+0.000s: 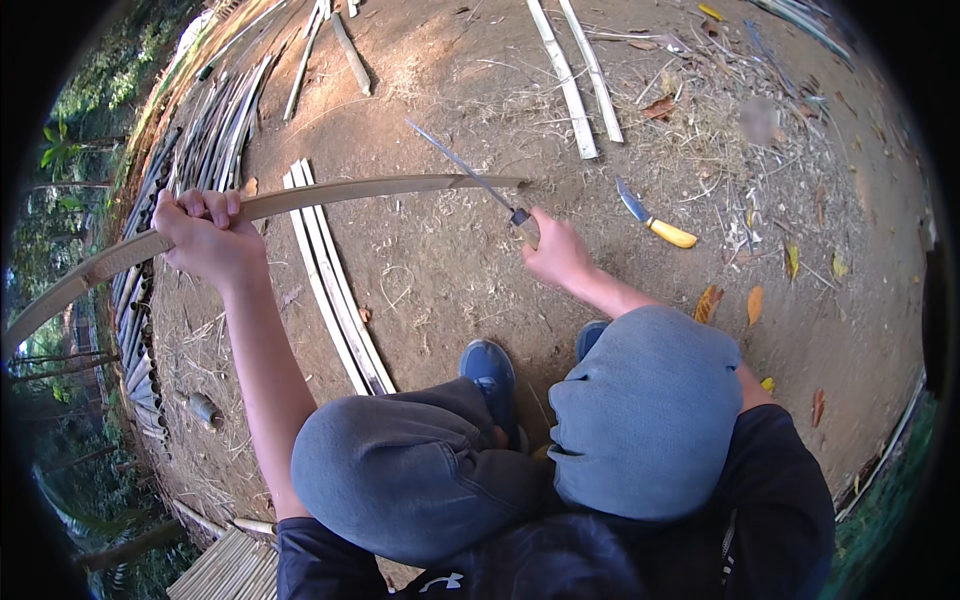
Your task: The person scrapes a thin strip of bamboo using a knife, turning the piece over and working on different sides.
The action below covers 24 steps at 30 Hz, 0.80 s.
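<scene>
Head view of a seated person working a long bamboo strip [300, 200] over bare dirt ground [450, 270]; the left hand [205, 235] is clenched around the strip near its left part, holding it raised above the ground, the strip curving from the left edge of the view to a tapered tip near the middle; the right hand [555, 250] grasps the handle of a long thin blade [465, 168], which crosses the strip's tip at an angle and touches it; a yellow-handled knife [655, 222] lies on the ground just right of that hand; flat bamboo slats [335, 290] lie on the ground below the strip, beside a blue shoe [490, 370]; a stack of split bamboo [200, 150] runs along the ground's left edge; two pale slats [580, 80] lie toward the far edge.
</scene>
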Available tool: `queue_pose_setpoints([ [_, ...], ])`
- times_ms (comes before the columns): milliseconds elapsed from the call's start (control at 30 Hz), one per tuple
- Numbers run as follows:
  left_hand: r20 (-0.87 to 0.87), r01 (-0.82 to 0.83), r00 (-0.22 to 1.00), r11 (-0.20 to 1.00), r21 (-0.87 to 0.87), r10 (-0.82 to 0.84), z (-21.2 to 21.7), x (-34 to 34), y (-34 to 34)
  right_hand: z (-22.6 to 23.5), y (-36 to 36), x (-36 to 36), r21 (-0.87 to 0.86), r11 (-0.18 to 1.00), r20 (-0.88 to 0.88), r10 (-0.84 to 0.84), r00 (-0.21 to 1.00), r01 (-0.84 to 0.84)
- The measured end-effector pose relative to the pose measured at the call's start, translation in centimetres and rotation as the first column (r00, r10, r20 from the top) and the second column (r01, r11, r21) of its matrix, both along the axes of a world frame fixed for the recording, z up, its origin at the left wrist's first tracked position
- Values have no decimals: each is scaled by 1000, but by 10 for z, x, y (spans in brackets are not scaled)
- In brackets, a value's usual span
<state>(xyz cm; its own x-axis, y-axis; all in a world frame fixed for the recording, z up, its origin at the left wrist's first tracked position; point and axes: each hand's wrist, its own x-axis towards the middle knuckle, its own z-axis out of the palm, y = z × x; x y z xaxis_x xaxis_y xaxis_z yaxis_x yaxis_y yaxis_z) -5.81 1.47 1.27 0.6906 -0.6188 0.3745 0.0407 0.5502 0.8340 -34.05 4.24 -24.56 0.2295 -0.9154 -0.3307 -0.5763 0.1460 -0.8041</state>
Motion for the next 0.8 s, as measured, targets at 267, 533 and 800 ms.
queue_pose_setpoints([
  [267, -6, -30, 1000, 999, 29, 30, -1, 6, -1, -9, -20, 1, -33, 999, -74, -22, 997, 20],
  [533, -19, 30, 999, 999, 17, -30, -5, 12, -2, -34, -32, -13, -24, 999, -194, -40, 980, 36],
  [800, -36, -26, 999, 999, 20, 27, -5, 14, 2, -40, -25, -13, -29, 999, -203, -50, 978, 45],
])
